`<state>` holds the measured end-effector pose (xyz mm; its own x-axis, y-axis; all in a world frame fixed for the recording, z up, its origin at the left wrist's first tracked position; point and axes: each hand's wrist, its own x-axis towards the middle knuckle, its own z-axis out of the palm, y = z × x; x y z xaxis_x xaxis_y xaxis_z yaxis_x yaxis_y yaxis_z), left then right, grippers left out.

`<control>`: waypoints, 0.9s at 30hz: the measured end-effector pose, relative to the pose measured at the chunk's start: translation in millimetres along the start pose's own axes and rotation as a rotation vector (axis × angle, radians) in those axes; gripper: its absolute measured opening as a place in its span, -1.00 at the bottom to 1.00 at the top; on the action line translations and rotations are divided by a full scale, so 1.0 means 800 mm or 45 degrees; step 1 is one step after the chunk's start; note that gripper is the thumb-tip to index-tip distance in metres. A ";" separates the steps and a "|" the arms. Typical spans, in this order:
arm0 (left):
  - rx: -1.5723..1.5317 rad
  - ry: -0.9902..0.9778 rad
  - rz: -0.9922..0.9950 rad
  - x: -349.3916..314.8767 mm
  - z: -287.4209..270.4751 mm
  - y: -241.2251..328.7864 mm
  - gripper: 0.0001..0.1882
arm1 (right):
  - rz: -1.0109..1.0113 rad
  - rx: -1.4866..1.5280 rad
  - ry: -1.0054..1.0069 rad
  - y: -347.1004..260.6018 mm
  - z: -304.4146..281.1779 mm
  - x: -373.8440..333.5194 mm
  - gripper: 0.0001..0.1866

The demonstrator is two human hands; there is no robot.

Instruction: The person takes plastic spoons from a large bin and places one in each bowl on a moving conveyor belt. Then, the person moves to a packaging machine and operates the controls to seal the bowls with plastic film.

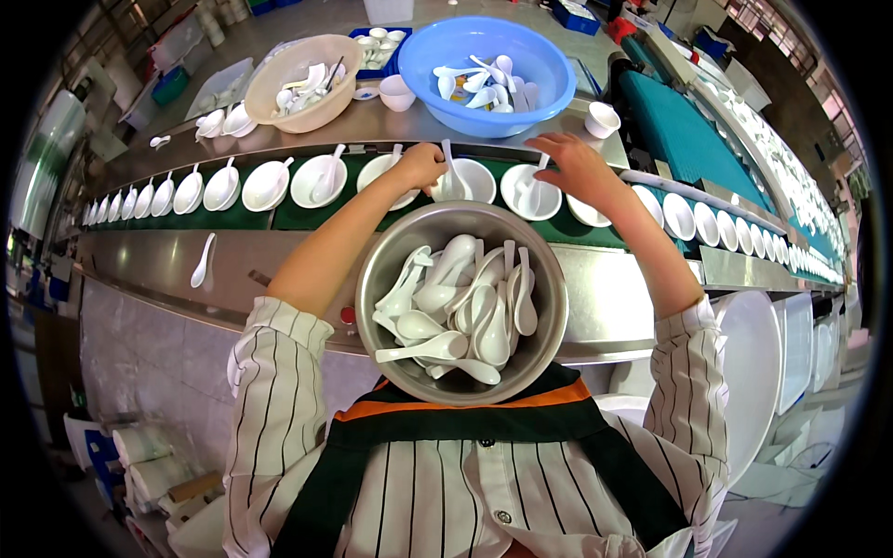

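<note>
I find the left hand [420, 167] over the green belt [256, 219], its fingers bunched beside the handle of a first spoon [456, 177], which leans in a white bowl [480, 177]. I cannot tell whether those fingers grip the handle or merely adjoin it. The right hand [579, 166] is over the next bowl [551, 203]; its fingers are parted from the thumb, with the handle of a second spoon [532, 189] at the gap. Contact there I cannot confirm. That spoon rests in its bowl.

Between the forearms I note a steel basin [551, 302] holding a loose heap of white spoons [456, 312]. A line of white bowls [680, 219] extends along the belt to both sides, several at left bearing spoons. One stray spoon [202, 261] lies on the metal surface [139, 265] at near left. Beyond the belt I record a blue tub [551, 88] and a beige tub [326, 113], each containing white spoons.
</note>
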<state>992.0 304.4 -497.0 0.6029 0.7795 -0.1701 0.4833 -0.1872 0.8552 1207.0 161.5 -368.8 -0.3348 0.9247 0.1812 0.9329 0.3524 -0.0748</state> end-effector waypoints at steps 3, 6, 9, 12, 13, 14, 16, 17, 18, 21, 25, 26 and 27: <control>0.447 0.376 0.400 -0.029 -0.003 0.013 -0.66 | -0.253 0.324 -0.301 -0.077 -0.018 -0.016 -0.71; 0.314 0.208 0.452 -0.079 0.001 0.087 -0.74 | -0.711 0.148 -0.395 -0.107 0.041 -0.044 -0.82; 0.502 -0.205 0.451 -0.132 0.011 0.112 -0.78 | -0.942 -0.025 -0.317 -0.114 0.069 -0.047 -0.83; 0.618 -0.287 0.460 -0.151 0.032 0.084 -0.71 | -0.796 0.167 -0.203 -0.108 0.011 -0.039 -0.83; 0.593 -0.324 0.448 -0.154 0.039 0.072 -0.67 | -0.640 0.323 -0.167 -0.101 -0.003 -0.036 -0.84; 0.514 -0.316 0.363 -0.163 0.053 0.071 -0.59 | -0.484 0.419 -0.107 -0.086 -0.007 -0.033 -0.86; 0.579 -0.109 0.522 -0.165 0.060 0.056 -0.56 | -0.112 0.676 -0.021 -0.051 -0.017 -0.026 -0.85; 0.582 -0.125 0.424 -0.162 0.063 0.060 -0.58 | 0.120 0.839 0.010 -0.031 -0.018 -0.022 -0.83; 0.426 -0.088 0.471 -0.161 0.062 0.059 -0.64 | 0.201 0.834 0.008 -0.011 -0.016 -0.018 -0.81; 0.304 -0.165 0.448 -0.162 0.061 0.075 -0.64 | 0.378 0.677 0.117 0.065 0.049 -0.018 -0.75; 0.270 -0.174 0.638 -0.162 0.056 0.081 -0.66 | 0.644 0.573 -0.001 0.088 0.115 -0.017 -0.75; 0.276 -0.168 0.637 -0.166 0.048 0.087 -0.66 | 0.637 0.575 0.003 0.088 0.115 -0.015 -0.75; 0.224 -0.194 0.575 -0.171 0.037 0.100 -0.66 | 0.658 0.587 0.035 0.087 0.114 -0.018 -0.77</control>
<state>966.7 164.9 -420.0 0.8559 0.5038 0.1168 0.2447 -0.5935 0.7668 1265.0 185.9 -465.9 0.1467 0.9886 0.0342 0.8180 -0.1018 -0.5661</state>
